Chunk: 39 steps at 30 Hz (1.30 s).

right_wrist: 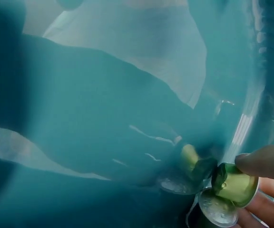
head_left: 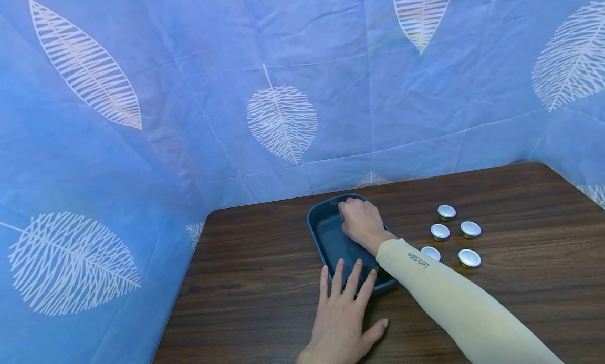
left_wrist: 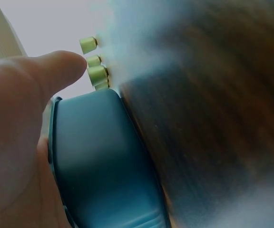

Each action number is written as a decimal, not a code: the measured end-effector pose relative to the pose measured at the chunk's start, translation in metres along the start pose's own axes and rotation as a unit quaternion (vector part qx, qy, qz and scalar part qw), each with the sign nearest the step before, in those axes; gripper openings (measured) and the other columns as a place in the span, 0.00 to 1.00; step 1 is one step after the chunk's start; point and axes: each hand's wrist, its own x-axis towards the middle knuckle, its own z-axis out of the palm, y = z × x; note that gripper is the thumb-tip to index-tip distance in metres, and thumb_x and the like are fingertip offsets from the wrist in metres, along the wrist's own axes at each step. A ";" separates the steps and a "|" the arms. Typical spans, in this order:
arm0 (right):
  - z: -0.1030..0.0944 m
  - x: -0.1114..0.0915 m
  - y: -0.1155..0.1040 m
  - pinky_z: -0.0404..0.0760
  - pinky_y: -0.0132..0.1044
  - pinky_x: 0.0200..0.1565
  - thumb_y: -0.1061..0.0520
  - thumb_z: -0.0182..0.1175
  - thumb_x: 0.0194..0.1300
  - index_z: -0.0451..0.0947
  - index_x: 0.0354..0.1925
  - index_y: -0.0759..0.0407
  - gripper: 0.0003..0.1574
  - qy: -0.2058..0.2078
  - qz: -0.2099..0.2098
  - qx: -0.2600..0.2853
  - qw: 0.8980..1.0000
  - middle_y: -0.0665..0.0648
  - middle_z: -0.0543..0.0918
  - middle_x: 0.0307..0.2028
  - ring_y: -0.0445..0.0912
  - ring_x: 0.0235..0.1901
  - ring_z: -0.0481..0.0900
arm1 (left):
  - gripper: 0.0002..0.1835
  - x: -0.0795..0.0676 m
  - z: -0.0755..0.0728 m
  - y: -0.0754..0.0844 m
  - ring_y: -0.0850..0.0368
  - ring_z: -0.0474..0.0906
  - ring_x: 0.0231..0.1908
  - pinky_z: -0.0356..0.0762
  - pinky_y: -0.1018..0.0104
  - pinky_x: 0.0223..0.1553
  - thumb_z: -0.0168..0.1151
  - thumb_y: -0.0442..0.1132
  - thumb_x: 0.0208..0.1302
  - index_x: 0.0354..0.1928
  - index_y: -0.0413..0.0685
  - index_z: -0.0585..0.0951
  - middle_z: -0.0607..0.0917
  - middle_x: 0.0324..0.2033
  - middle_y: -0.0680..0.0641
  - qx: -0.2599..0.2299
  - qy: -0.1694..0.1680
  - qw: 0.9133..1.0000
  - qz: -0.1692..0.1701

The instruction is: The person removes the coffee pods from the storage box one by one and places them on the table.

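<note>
A dark blue-green tray (head_left: 326,228) with raised walls lies on the table. My right hand (head_left: 363,220) is inside its far part and pinches a small green-gold coffee capsule (right_wrist: 237,184) between thumb and fingers, low over the glossy tray floor (right_wrist: 103,118). A second capsule (right_wrist: 219,209), its silvery lid showing, sits against the held one; whether the fingers grip it too I cannot tell. My left hand (head_left: 337,316) lies at the tray's near end, fingers spread and nearly straight over the rim. In the left wrist view its thumb (left_wrist: 61,69) extends beside the tray's outer wall (left_wrist: 99,147).
Several silver-lidded capsules (head_left: 469,258) stand on the brown wooden table (head_left: 250,259) right of the tray, one partly behind the right arm's pale sleeve (head_left: 449,295). A blue cloth with white leaf prints (head_left: 282,117) hangs behind the table.
</note>
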 end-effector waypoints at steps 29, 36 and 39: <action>-0.012 -0.009 0.007 0.77 0.37 0.28 0.59 0.63 0.62 0.81 0.36 0.56 0.03 0.020 -0.039 0.023 0.999 0.51 0.78 0.28 0.41 0.23 0.72 | 0.43 -0.001 0.003 0.001 0.41 0.44 0.75 0.42 0.31 0.69 0.40 0.75 0.62 0.76 0.71 0.47 0.51 0.76 0.52 0.002 -0.013 1.000 0.000; -0.026 -0.011 0.004 0.79 0.37 0.30 0.56 0.66 0.61 0.80 0.36 0.52 0.04 0.057 -0.065 0.022 0.996 0.49 0.79 0.29 0.41 0.26 0.75 | 0.43 -0.002 0.004 0.002 0.41 0.44 0.75 0.42 0.31 0.69 0.41 0.75 0.62 0.76 0.71 0.46 0.49 0.77 0.52 0.007 -0.007 1.000 0.003; -0.038 -0.012 0.002 0.80 0.38 0.30 0.56 0.66 0.61 0.80 0.37 0.53 0.05 0.065 -0.082 0.014 0.994 0.50 0.80 0.31 0.42 0.27 0.77 | 0.44 -0.001 0.005 0.003 0.41 0.44 0.75 0.42 0.31 0.69 0.41 0.76 0.62 0.76 0.72 0.46 0.51 0.77 0.52 0.003 -0.007 1.000 0.002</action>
